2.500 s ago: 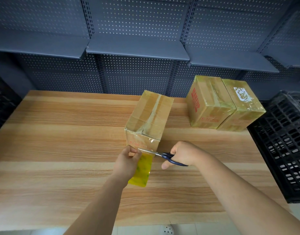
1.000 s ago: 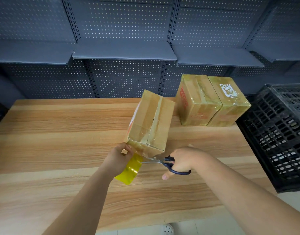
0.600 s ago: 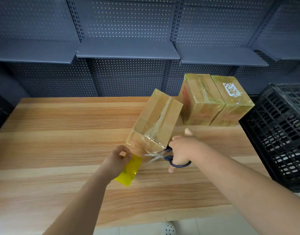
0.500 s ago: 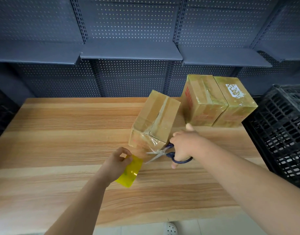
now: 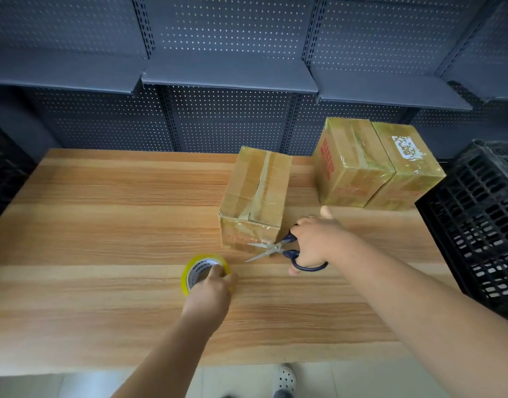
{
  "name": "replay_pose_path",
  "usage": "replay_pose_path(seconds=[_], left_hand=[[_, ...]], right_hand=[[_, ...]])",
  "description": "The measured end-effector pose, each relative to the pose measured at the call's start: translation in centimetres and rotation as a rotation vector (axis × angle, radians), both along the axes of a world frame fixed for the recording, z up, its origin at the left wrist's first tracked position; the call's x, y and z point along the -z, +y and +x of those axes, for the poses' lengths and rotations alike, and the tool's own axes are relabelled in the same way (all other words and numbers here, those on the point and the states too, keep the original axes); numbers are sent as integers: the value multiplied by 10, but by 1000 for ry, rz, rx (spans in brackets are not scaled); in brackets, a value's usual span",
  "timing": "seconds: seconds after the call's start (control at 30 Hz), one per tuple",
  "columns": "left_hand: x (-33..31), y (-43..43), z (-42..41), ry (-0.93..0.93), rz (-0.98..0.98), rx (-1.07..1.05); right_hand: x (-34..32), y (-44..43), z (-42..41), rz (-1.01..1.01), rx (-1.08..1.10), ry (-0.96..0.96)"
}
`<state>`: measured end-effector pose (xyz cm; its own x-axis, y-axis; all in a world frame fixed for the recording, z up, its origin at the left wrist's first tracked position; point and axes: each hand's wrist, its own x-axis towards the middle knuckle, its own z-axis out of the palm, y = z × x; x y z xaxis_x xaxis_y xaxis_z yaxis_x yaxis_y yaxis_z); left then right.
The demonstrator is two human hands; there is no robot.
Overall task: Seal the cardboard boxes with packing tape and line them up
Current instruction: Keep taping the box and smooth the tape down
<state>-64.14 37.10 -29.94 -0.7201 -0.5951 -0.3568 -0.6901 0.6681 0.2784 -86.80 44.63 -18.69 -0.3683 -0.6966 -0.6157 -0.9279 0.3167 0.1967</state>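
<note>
A taped cardboard box [image 5: 255, 193] stands flat on the wooden table [image 5: 103, 225], near its middle. My left hand [image 5: 211, 288] grips a yellow roll of packing tape [image 5: 191, 270] that lies on the table just in front of the box. My right hand [image 5: 313, 242] holds blue-handled scissors [image 5: 271, 249] with the blades apart, at the box's near right corner. Two more taped boxes stand side by side at the back right: one with red print [image 5: 350, 162] and one with a torn white label [image 5: 405, 165].
A black plastic crate [image 5: 474, 225] stands off the table's right edge, and another dark crate [image 5: 3, 170] at the left. Dark perforated shelving [image 5: 227, 79] runs behind the table. A white shoe [image 5: 284, 379] shows on the floor below the front edge.
The tilted box has come down flat on the table. The tape is cut from it, and my left hand has drawn the roll back and laid it on the table. The scissor blades have opened.
</note>
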Motion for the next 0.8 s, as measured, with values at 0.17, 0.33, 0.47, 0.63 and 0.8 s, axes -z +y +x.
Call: replay_pose_path(seconds=[0.17,0.33,0.47,0.63,0.8], left_hand=[[3,9,-1,-120,-72,97],[-19,7,-1,-256,-19,175],[-57,-2,-14,18,-322,110],[-93,-42,-58,521,-530,315],[-84,-56,-83,80,-259,372]], right_hand=[[2,5,-1,-62,6,-9],[4,8,-2,-80,30,-35],[7,12,0,-69,61,-68],[13,18,0,-106,89,-111],[14,25,6,-163,112,-151]])
